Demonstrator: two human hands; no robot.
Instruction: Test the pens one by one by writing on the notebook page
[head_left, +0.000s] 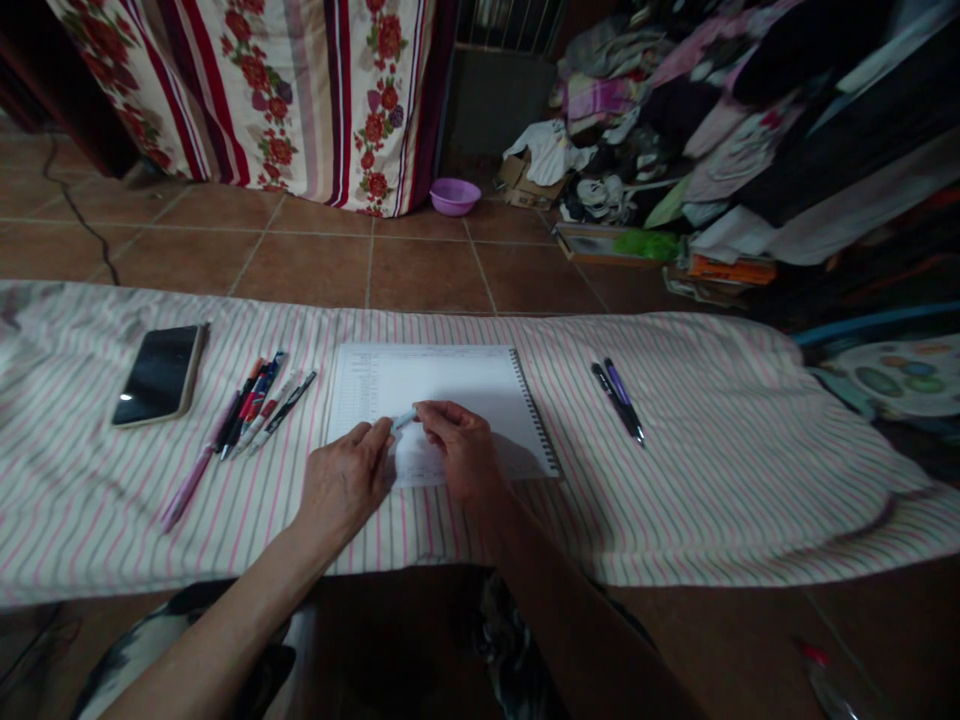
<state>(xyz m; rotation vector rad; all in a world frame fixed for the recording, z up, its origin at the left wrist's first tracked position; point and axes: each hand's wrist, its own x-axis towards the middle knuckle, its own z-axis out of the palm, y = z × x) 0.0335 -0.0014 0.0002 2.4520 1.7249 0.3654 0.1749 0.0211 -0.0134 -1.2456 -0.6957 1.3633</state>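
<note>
1. Pale stick (403, 418), slim and pen-like, sits between my two hands, over the lower middle of the notebook (442, 375); it is too small and blurred for me to tell whether it is a pen or a loose part of one.
2. My left hand (346, 478) pinches its left end between thumb and fingers, and my right hand (463, 448) pinches the other end, so both grips are narrow.
3. I judge the step in hand to be two-handed handling of this small piece, not writing; whether I am twisting, pulling or just steadying it, I cannot tell.
4. The next move, I reckon, calls for one hand holding firm while the other works lightly, with both ends kept in line.
5. The notebook lies flat beneath, its spiral binding along the right edge.
6. Left of it rest a bunch of pens (246, 412) and a pink pen (191, 487), with a phone (160, 375) farther left; on the right lie a black pen (615, 397) and a purple pen (622, 386), side by side.
7. Striped cloth (720, 450) covers the bench under everything.
</note>
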